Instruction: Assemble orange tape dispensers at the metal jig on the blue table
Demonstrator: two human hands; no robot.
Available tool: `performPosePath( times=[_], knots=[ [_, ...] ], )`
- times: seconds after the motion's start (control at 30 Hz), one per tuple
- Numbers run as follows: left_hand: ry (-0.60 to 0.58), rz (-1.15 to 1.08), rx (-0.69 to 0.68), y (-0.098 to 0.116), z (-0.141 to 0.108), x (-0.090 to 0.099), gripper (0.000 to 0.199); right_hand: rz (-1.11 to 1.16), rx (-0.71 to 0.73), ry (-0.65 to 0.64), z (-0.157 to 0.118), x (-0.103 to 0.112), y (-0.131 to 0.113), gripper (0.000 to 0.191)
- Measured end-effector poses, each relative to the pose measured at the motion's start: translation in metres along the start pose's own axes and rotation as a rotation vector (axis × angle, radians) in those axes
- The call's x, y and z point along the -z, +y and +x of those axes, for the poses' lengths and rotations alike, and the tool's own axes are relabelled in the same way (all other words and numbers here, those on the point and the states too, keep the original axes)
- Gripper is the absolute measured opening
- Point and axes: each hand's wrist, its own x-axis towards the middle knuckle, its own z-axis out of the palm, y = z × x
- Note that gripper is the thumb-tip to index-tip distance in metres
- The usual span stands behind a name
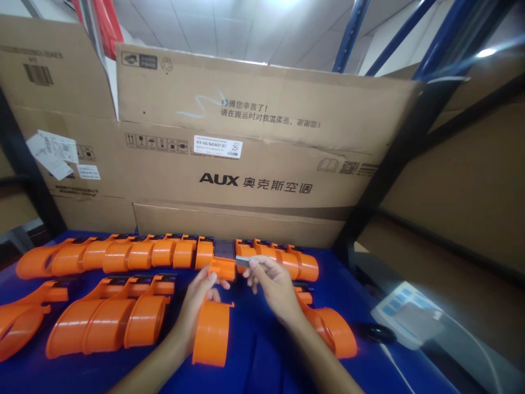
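My left hand [199, 293] is closed round the narrow end of an orange plastic tape dispenser [211, 334], whose wide ring hangs below the fingers. My right hand [266, 276] pinches a small grey metal strip [242, 261] between thumb and fingers, at the right end of the dispenser's head. Whether the strip touches the dispenser, I cannot tell. Behind both hands runs a row of similar orange dispensers [141, 255] with dark pieces on their tops. More of them [109, 317] lie to the left of my left hand, and others [336, 331] are partly hidden by my right forearm.
The blue work surface [241, 355] is backed by a tall cardboard sheet [262, 180]. Dark frame posts [379, 175] stand at both sides. A white device with blue panels [408, 312] and cables lies at the right, near a black rounded object [379, 332].
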Motion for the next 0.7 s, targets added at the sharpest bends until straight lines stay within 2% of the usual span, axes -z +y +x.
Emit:
performPosePath(
  times=[0.23,0.43,0.7],
  knots=[
    [0.013,-0.041,0.047,0.0036,-0.0053,-0.0065,0.047,0.008,0.014,-0.032,0.0022,0.0026,0.0036,0.036],
    [0.044,-0.091,0.073,0.0057,-0.0090,-0.0094,0.045,-0.018,0.020,-0.002,0.0007,0.0026,0.0005,0.035],
    [0.046,-0.046,0.086,0.0052,-0.0093,-0.0086,0.048,0.005,0.012,-0.033,-0.0001,0.0033,0.0001,0.034]
  ],
)
